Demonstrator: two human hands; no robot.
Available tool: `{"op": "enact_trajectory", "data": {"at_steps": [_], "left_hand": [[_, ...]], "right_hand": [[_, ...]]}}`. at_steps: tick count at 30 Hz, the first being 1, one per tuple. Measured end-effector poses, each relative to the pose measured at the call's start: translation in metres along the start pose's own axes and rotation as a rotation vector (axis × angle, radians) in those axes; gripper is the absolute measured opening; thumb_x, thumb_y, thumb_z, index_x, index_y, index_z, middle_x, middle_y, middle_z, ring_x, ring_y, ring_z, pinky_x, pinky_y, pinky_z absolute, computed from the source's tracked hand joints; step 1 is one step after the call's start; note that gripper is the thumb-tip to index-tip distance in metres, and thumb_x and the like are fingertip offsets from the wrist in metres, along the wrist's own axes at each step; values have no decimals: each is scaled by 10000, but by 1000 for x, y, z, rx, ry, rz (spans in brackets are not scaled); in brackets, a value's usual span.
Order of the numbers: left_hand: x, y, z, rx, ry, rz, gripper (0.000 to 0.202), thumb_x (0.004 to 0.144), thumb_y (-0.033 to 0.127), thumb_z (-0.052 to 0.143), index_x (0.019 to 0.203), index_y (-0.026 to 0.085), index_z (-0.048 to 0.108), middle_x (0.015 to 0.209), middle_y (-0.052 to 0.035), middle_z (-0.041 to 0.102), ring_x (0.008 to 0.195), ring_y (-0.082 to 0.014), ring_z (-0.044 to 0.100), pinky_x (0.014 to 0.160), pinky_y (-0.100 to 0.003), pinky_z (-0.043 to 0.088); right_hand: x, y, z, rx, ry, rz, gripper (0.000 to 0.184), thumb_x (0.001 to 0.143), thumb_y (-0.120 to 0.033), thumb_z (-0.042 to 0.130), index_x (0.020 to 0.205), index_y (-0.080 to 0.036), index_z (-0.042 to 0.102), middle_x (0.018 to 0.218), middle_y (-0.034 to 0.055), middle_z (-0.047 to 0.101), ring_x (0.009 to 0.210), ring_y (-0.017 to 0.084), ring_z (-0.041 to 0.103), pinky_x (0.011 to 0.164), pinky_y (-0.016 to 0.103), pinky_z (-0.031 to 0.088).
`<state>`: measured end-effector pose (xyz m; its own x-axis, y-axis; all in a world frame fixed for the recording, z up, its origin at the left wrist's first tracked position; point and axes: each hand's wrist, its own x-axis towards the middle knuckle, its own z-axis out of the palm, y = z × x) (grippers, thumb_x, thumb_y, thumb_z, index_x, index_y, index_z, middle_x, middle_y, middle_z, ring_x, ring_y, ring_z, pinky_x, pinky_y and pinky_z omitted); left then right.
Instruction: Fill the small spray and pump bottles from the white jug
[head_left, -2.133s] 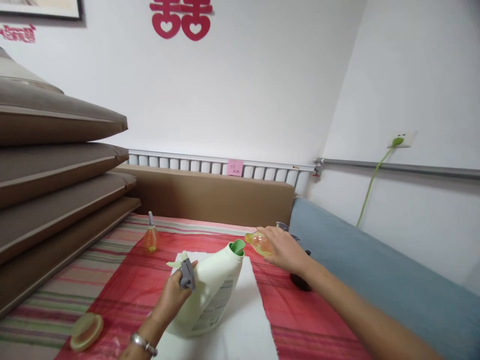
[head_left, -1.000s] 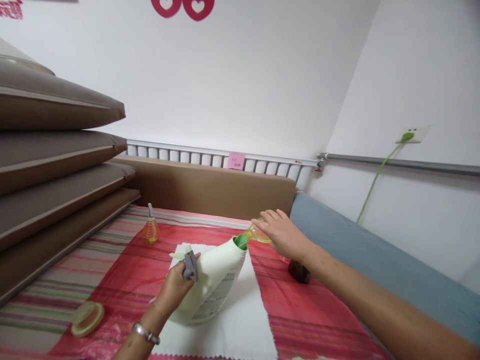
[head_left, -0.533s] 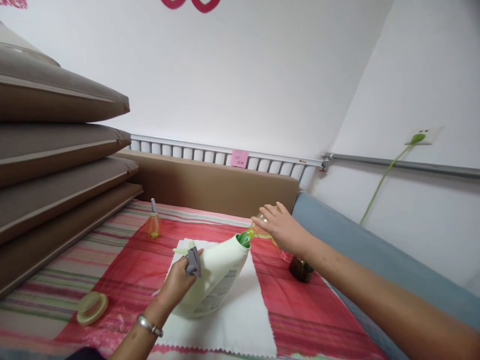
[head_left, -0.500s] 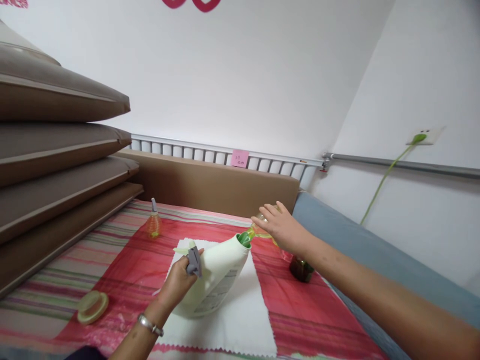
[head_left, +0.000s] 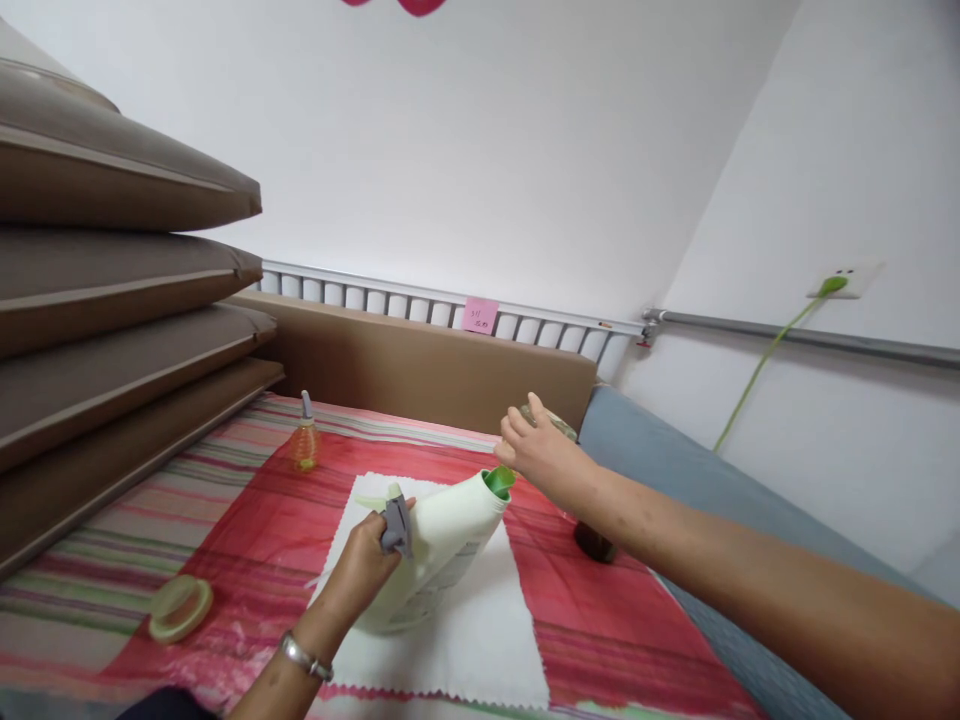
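Note:
My left hand (head_left: 358, 568) is closed round the handle of a pale green-white detergent jug (head_left: 442, 545), which leans to the right on a white cloth (head_left: 480, 640). The same hand also pinches a grey spray nozzle (head_left: 395, 528). My right hand (head_left: 536, 455) grips a small clear bottle (head_left: 553, 420), tipped mouth-down right at the jug's green spout (head_left: 497, 480). Most of the small bottle is hidden behind my fingers.
A small orange spray bottle (head_left: 304, 447) stands at the back of the red plastic sheet (head_left: 285, 530). A pale round lid (head_left: 180, 607) lies front left. A dark object (head_left: 596, 545) sits under my right forearm. Stacked brown cushions (head_left: 112, 330) rise left; a blue cushion (head_left: 712, 520) lies right.
My right hand has lifted the small bottle from level to steeply tipped over the jug's spout. My left hand keeps the jug tilted. The view has shifted a little downward.

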<state>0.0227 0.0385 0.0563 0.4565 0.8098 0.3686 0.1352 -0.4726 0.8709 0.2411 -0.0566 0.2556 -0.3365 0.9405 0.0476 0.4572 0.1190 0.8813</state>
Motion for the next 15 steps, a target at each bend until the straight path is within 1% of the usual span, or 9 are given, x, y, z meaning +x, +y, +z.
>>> {"op": "enact_trajectory", "data": {"at_steps": [4, 7, 11, 15], "left_hand": [[-2, -4, -1, 20, 20, -5, 634, 590, 54, 502, 1211, 159, 576, 988, -69, 688, 797, -196, 615, 728, -267, 453], [-4, -4, -4, 3, 33, 1, 613, 596, 63, 509, 1194, 168, 591, 950, -62, 696, 822, -209, 617, 751, -275, 452], [-6, -4, -6, -52, 44, 3, 585, 604, 71, 523, 1176, 160, 605, 979, -71, 694, 852, -222, 621, 749, -275, 459], [-7, -6, -7, -14, 45, 7, 585, 611, 66, 516, 1183, 154, 599, 922, -63, 694, 769, -199, 616, 716, -269, 460]], "right_hand": [[4, 0, -2, 26, 18, -22, 268, 728, -209, 653, 996, -199, 643, 1136, 149, 604, 1124, 352, 468, 979, 650, 246], [3, 4, -7, 101, 67, -21, 288, 688, -171, 680, 973, -202, 653, 1111, 148, 608, 1114, 360, 466, 970, 656, 229], [2, 8, -16, 169, 81, -15, 313, 700, -162, 668, 1009, -197, 640, 1110, 163, 598, 1112, 347, 460, 971, 638, 236], [2, 10, -20, 185, 60, -30, 354, 715, -184, 652, 1067, -178, 613, 1133, 192, 575, 1113, 348, 448, 958, 645, 236]]}}
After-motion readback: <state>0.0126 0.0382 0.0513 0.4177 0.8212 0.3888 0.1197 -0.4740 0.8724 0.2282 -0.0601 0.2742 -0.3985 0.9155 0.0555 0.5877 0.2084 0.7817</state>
